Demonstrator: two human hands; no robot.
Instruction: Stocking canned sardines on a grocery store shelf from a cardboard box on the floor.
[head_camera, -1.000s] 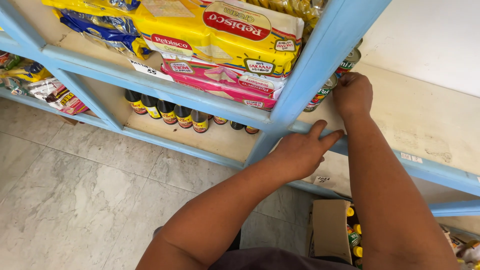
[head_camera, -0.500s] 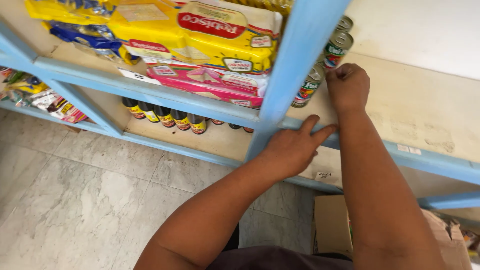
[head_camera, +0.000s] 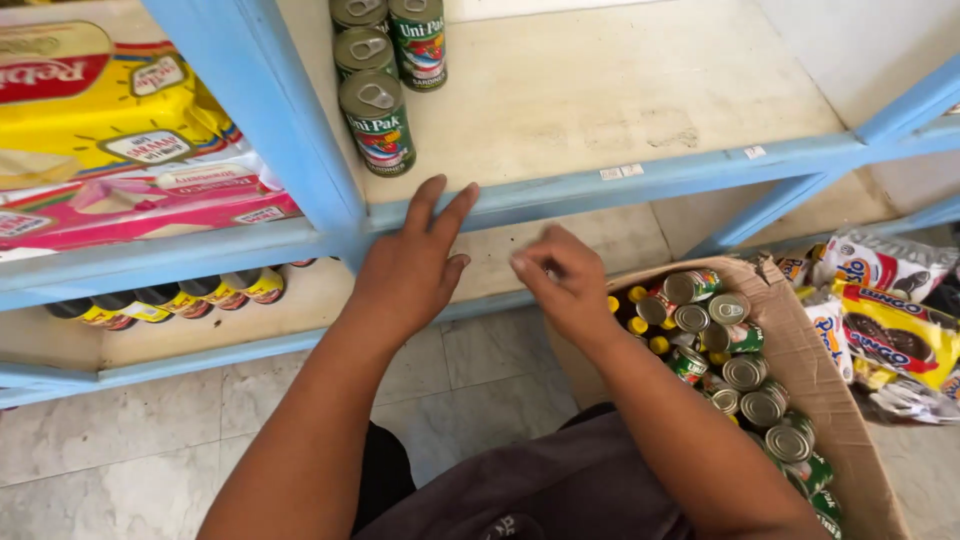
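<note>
My left hand (head_camera: 412, 262) rests with fingers spread on the front edge of a blue-framed shelf (head_camera: 620, 185), just right of the blue upright post (head_camera: 270, 110). My right hand (head_camera: 560, 285) hovers empty, fingers loosely curled, above the left rim of an open cardboard box (head_camera: 800, 360). The box holds several green-labelled tin cans (head_camera: 745, 372) and some yellow-capped items. A short row of the same cans (head_camera: 378, 120) stands on the shelf board just above my left hand.
Yellow and pink biscuit packs (head_camera: 120, 150) fill the shelf bay at left. Dark bottles with yellow labels (head_camera: 170, 300) line the lower shelf. Snack packets (head_camera: 890, 320) lie at the right beside the box. Grey tiled floor (head_camera: 120, 450) is below.
The view has swung right and down. My right hand has left the cans on the shelf and dropped towards the box. My left hand has stayed on the shelf edge.
</note>
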